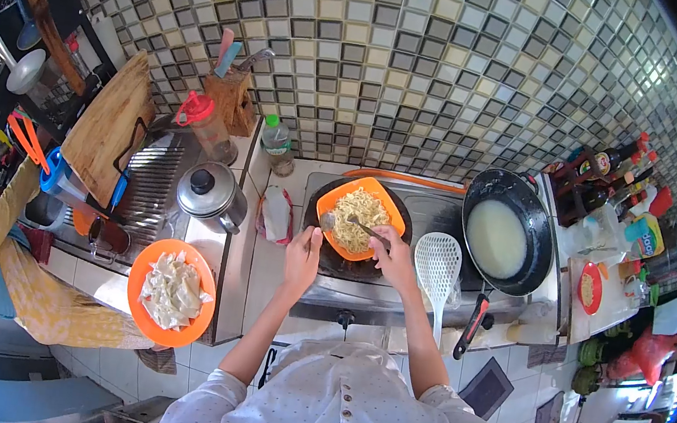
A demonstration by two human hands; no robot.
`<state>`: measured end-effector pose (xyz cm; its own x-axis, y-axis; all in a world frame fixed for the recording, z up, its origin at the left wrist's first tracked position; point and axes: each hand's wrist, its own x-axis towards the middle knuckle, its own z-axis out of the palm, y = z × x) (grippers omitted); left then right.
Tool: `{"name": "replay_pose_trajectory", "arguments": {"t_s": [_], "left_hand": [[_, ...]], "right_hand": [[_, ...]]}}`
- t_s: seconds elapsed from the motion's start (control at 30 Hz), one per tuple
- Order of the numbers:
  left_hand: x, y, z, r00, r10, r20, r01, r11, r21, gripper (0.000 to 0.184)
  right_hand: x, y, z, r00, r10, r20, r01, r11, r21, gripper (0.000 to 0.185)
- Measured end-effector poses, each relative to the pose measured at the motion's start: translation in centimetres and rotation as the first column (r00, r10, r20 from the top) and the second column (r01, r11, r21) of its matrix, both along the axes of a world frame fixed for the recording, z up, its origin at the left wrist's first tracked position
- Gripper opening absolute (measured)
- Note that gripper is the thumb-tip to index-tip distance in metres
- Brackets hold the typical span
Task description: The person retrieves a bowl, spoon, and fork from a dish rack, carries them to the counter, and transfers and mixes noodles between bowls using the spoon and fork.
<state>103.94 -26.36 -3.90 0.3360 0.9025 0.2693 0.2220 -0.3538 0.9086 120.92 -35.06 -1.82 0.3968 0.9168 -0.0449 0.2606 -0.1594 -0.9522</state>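
Observation:
An orange square bowl [397, 213] holding pale noodles [361, 208] stands on the left side of the stove. At the bowl's lower left, my left hand [302, 259] is closed round a spoon [326, 222] whose head is over the bowl's left edge. My right hand [394, 261] is closed on the dark handle of a fork [369, 230] at the lower right; its tip reaches into the noodles. To the right, a white slotted ladle [436, 270] lies beside a black pan [538, 255] with cloudy liquid.
An orange plate [205, 300] of white food pieces sits left of my left arm. Behind it stand a metal pot [208, 192], a red-lidded pitcher [211, 132], a green-capped bottle [277, 148] and a knife block [233, 102]. The pan's handle [471, 325] sticks out over the front edge.

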Motion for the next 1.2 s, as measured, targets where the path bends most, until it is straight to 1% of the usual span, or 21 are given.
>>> {"name": "replay_pose_trajectory", "arguments": {"t_s": [0.07, 0.1, 0.17, 0.2, 0.27, 0.3, 0.37, 0.4, 0.47, 0.5, 0.57, 0.6, 0.67, 0.7, 0.77, 0.8, 0.87, 0.9, 0.97, 1.1, 1.2], "left_hand": [[0.0, 0.2, -0.5, 1.000, -0.009, -0.005, 0.009, 1.000, 0.002, 0.036], [0.0, 0.2, -0.4, 1.000, -0.017, -0.009, 0.017, 1.000, 0.004, 0.036], [0.0, 0.2, -0.4, 1.000, -0.015, -0.011, 0.015, 1.000, 0.008, 0.036], [0.0, 0.1, -0.2, 1.000, -0.012, -0.013, 0.012, 1.000, 0.012, 0.037], [0.0, 0.0, 0.1, 1.000, -0.012, -0.029, 0.013, 0.999, 0.037, 0.037], [0.0, 0.0, 0.3, 0.999, -0.007, -0.045, 0.010, 0.998, 0.063, 0.037], [0.0, 0.1, 0.5, 0.998, -0.006, -0.068, 0.012, 0.997, 0.075, 0.037], [0.0, 0.1, 0.6, 0.996, -0.005, -0.090, 0.013, 0.996, 0.087, 0.037], [0.0, 0.1, 0.8, 0.996, -0.006, -0.085, 0.013, 0.996, 0.088, 0.037], [-0.1, 0.1, 0.9, 0.997, -0.009, -0.081, 0.016, 0.996, 0.087, 0.037], [0.0, 0.0, 0.9, 0.996, 0.004, -0.091, 0.004, 0.996, 0.088, 0.038], [0.1, 0.0, 0.9, 0.995, 0.017, -0.102, -0.008, 0.996, 0.090, 0.038], [0.1, 0.1, 0.7, 0.995, 0.004, -0.096, 0.003, 0.997, 0.075, 0.039], [0.1, 0.2, 0.6, 0.996, -0.011, -0.088, 0.017, 0.998, 0.061, 0.040], [0.3, 0.3, 0.5, 0.995, -0.016, -0.096, 0.023, 0.998, 0.066, 0.040], [0.4, 0.3, 0.4, 0.994, -0.018, -0.104, 0.026, 0.997, 0.073, 0.040], [0.6, 0.4, 0.1, 0.992, -0.018, -0.123, 0.028, 0.996, 0.085, 0.040], [0.8, 0.5, -0.1, 0.990, -0.016, -0.141, 0.030, 0.995, 0.098, 0.040], [0.9, 0.7, -0.6, 0.991, -0.047, -0.125, 0.057, 0.996, 0.075, 0.039], [1.1, 0.5, 0.0, 0.990, -0.124, -0.060, 0.125, 0.992, 0.007, 0.039], [1.2, 0.3, 0.6, 0.989, -0.137, -0.056, 0.140, 0.989, 0.044, 0.039]], "right_hand": [[0.2, 0.3, -0.7, 0.973, 0.016, 0.232, -0.032, 0.997, 0.065, 0.019], [0.2, 0.3, -0.7, 0.973, 0.014, 0.231, -0.030, 0.997, 0.067, 0.019], [0.3, 0.4, -0.7, 0.907, 0.089, 0.412, -0.099, 0.995, 0.003, 0.017], [0.1, 0.4, 0.0, 0.907, 0.086, 0.412, -0.096, 0.995, 0.003, 0.017], [-0.4, 0.6, 1.4, 0.884, 0.123, 0.451, -0.057, 0.986, -0.157, 0.016], [-0.3, 0.7, 1.1, 0.885, 0.122, 0.450, -0.056, 0.986, -0.157, 0.016], [-0.1, 1.0, 0.2, 0.886, 0.051, 0.461, -0.052, 0.999, -0.011, 0.015], [-0.2, 1.0, 0.3, 0.885, 0.052, 0.462, -0.053, 0.999, -0.010, 0.015], [-0.7, 1.0, 0.6, 0.958, 0.007, 0.285, -0.057, 0.984, 0.169, 0.016], [-0.9, 1.0, 0.2, 0.958, 0.009, 0.285, -0.059, 0.984, 0.168, 0.016], [-1.3, 1.0, -1.4, 0.957, -0.196, 0.215, 0.137, 0.955, 0.262, 0.017], [-1.5, 1.0, -2.1, 0.957, -0.195, 0.215, 0.137, 0.956, 0.260, 0.017], [-1.9, 1.0, -3.3, 0.953, -0.292, -0.080, 0.303, 0.922, 0.241, 0.019], [-1.9, 0.9, -3.8, 0.953, -0.292, -0.080, 0.303, 0.922, 0.239, 0.019], [-1.6, 0.7, -4.7, 0.932, -0.301, -0.200, 0.343, 0.912, 0.225, 0.024], [-1.5, 0.7, -4.9, 0.932, -0.301, -0.201, 0.343, 0.912, 0.225, 0.024], [-1.1, 0.6, -5.3, 0.899, -0.304, -0.316, 0.384, 0.893, 0.234, 0.030], [-0.9, 0.5, -5.3, 0.899, -0.305, -0.315, 0.385, 0.893, 0.235, 0.030], [-0.6, 0.3, -5.1, 0.863, -0.308, -0.401, 0.408, 0.893, 0.191, 0.028], [-0.6, -0.1, -4.3, 0.846, -0.343, -0.409, 0.440, 0.881, 0.171, 0.030], [-0.5, -0.3, -3.2, 0.860, -0.336, -0.384, 0.439, 0.872, 0.219, 0.031]]}}
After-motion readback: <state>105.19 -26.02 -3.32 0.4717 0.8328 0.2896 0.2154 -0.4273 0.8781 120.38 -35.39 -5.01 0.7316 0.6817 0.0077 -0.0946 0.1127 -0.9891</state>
